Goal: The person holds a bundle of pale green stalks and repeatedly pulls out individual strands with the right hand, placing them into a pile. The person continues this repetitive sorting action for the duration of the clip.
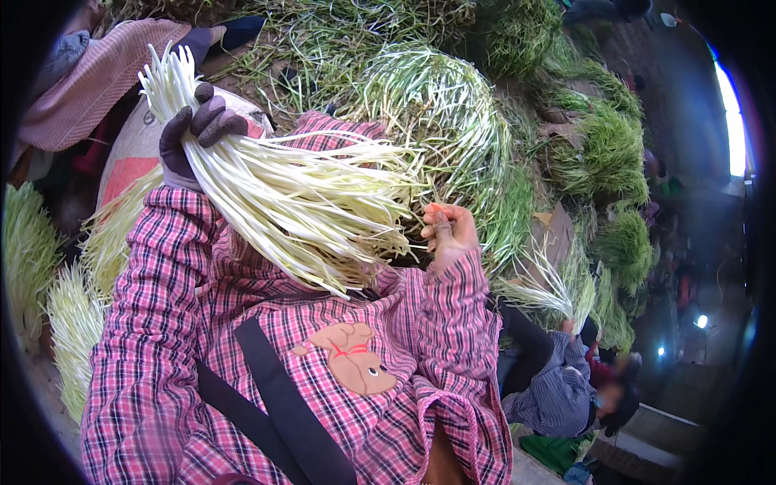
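Note:
My left hand (pixel 203 130), in a dark-palmed glove, grips a thick bunch of long, blanched chive-like stalks (pixel 291 194). White stem ends stick out above the fist, and pale yellow leaves fan to the right across my chest. At the leaf tips is my bare right hand (pixel 450 230), with curled fingers and the thumb pressed in. Something orange shows at its fingertip. One pale strand reaches towards these fingers, but whether they pinch it I cannot tell. Below both hands is my pink checked smock (pixel 339 339) with a bear patch.
A large heap of green and whitish leaves (pixel 448 115) lies beyond my hands. More pale bunches (pixel 76 327) stand at left by a white-and-red sack (pixel 130 163). A person in a blue checked top (pixel 555 388) handles stalks at right; another person's checked garment (pixel 97 79) shows upper left.

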The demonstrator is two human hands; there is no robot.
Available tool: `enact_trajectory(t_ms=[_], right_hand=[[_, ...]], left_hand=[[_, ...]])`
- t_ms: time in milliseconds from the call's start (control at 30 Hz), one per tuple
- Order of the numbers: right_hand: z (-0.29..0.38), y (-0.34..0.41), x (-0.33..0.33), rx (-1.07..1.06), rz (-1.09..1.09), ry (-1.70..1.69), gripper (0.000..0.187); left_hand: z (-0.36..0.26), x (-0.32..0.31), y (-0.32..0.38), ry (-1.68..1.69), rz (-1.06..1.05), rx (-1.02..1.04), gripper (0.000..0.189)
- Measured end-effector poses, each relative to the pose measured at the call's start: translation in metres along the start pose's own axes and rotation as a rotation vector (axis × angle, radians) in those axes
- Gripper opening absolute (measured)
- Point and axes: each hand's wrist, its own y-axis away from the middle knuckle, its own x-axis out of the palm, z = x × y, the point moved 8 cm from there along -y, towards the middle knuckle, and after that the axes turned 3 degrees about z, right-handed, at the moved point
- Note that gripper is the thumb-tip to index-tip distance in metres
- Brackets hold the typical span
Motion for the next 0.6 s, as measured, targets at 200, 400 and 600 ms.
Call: enact_trajectory(t_ms=[200, 400, 600], right_hand=[[0.056, 0.042, 0.072, -0.510, 0.408, 0.709, 0.029], [0.029, 0.048, 0.089, -0.472, 0.464, 0.565, 0.020], [-0.015, 0.045, 0.017, -0.228, 0.344, 0.556, 0.012]], left_hand=[[0.003, -0.001, 0.000, 0.028, -0.012, -0.005, 0.029], [0.002, 0.002, 0.002, -0.002, -0.007, -0.015, 0.029], [-0.001, 0.000, 0.003, 0.009, 0.007, -0.007, 0.029]])
